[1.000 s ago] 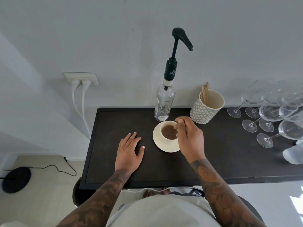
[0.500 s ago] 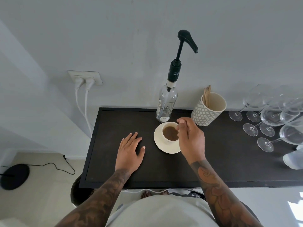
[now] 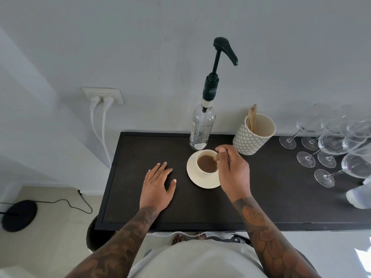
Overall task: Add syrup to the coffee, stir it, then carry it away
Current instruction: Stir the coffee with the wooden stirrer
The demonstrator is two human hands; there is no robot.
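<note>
Dark counter (image 3: 281,197); brown, perhaps swirling coffee (image 3: 206,163).

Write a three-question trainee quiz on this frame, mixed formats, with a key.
1. True or false: the left hand grips the saucer.
2. What stands nearest behind the cup? A) bottle B) stick holder C) glasses
3. Fill in: the right hand is curled over the cup's ____ rim.

Key: 1. False, it lies flat on the table, apart from the saucer. 2. A. 3. Right.
</note>
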